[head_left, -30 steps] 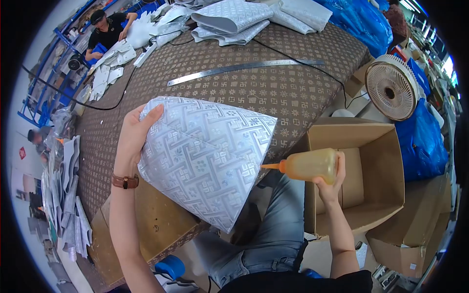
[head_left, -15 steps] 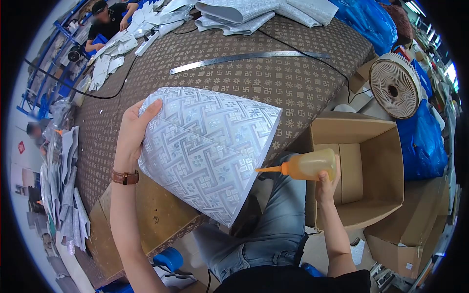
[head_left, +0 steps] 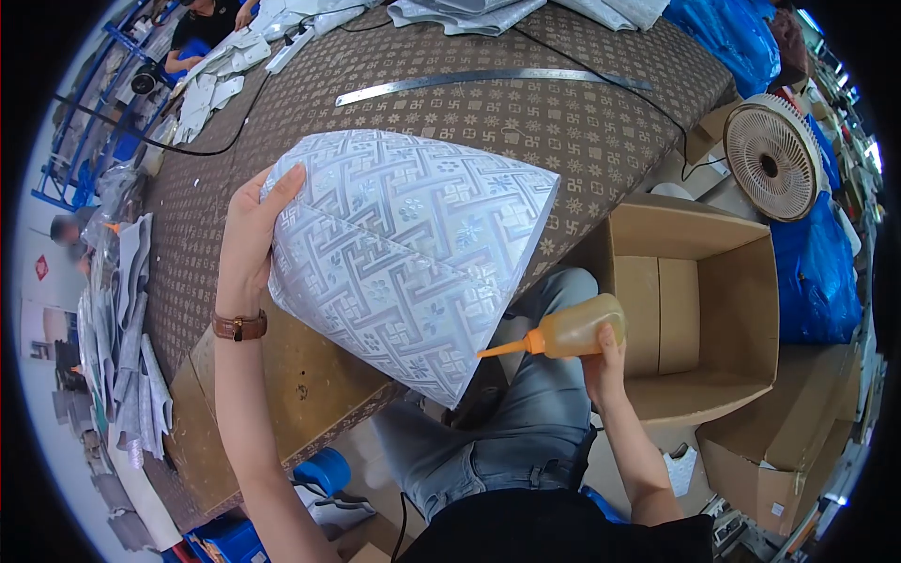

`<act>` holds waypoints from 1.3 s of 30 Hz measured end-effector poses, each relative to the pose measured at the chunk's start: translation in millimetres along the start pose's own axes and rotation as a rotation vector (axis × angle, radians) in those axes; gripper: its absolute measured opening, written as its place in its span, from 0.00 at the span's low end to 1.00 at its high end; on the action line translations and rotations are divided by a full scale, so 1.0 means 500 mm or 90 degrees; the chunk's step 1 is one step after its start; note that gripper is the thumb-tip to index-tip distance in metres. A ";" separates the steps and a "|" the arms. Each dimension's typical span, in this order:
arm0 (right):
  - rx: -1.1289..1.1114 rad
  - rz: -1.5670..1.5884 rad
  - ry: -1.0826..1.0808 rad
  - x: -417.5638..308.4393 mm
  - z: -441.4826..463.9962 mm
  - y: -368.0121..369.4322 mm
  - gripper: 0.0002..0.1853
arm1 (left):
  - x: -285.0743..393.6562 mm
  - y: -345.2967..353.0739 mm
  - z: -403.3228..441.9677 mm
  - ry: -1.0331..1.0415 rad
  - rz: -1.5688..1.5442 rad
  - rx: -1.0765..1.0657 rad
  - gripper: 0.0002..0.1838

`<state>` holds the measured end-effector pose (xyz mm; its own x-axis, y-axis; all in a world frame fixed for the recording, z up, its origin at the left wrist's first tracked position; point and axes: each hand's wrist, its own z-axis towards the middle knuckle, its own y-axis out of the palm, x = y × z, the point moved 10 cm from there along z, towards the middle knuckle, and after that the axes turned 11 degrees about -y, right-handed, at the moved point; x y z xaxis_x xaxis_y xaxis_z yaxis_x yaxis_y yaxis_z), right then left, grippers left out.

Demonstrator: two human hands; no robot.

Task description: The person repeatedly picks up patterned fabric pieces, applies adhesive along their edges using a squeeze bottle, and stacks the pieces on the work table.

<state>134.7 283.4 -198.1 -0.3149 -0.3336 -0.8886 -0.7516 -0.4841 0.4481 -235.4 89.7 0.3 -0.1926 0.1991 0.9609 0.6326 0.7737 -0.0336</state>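
Observation:
A silver-white patterned sheet (head_left: pixel 404 244), rolled into a wide cone with a seam along its side, tilts over the table's edge in front of me. My left hand (head_left: pixel 255 225) is closed on its narrow left end, thumb on the outer face and the other fingers hidden behind it. In my right hand (head_left: pixel 605 364) is a squeeze bottle (head_left: pixel 574 328) of yellowish liquid, held sideways. Its orange nozzle points left, with the tip at the cone's open right edge near the lower corner; whether it touches, I cannot tell.
A metal ruler (head_left: pixel 450 83) lies across the brown patterned tablecloth (head_left: pixel 310 117). Folded silver sheets (head_left: pixel 465 17) are at the back. On my right stand an open cardboard box (head_left: pixel 694 225) and a fan (head_left: pixel 771 159). A person (head_left: pixel 208 33) sits at the far left.
The bottle has moved left and slightly down, its nozzle tip now lower along the cone's edge. In view, the cone sits somewhat higher, and the background has shifted with the camera.

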 end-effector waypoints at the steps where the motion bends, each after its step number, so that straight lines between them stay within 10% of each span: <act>1: -0.021 0.023 0.044 0.023 -0.016 0.005 0.31 | 0.001 -0.001 -0.005 0.010 -0.004 -0.003 0.17; 11: 0.089 0.251 0.202 0.002 -0.026 0.057 0.31 | 0.012 -0.117 -0.135 0.278 -0.031 0.075 0.21; 15: 0.067 0.141 -0.024 -0.090 0.070 0.001 0.28 | -0.185 -0.143 -0.108 0.060 0.006 -0.117 0.25; 18: 0.025 0.044 -0.141 -0.138 0.110 -0.001 0.26 | -0.277 -0.121 -0.099 -0.070 0.041 -0.011 0.30; 25: 0.019 -0.080 -0.268 -0.182 0.152 0.019 0.22 | -0.294 -0.120 -0.094 -0.078 -0.040 -0.001 0.30; 39: -0.059 -0.031 -0.064 -0.080 0.060 0.034 0.24 | -0.292 -0.112 -0.100 -0.112 -0.035 0.023 0.31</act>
<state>116.8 312.8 -157.8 -0.3395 -0.2280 -0.9126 -0.7123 -0.5713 0.4077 -205.4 -13.0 -124.4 -0.3567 0.2553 0.8986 0.5912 0.8065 0.0055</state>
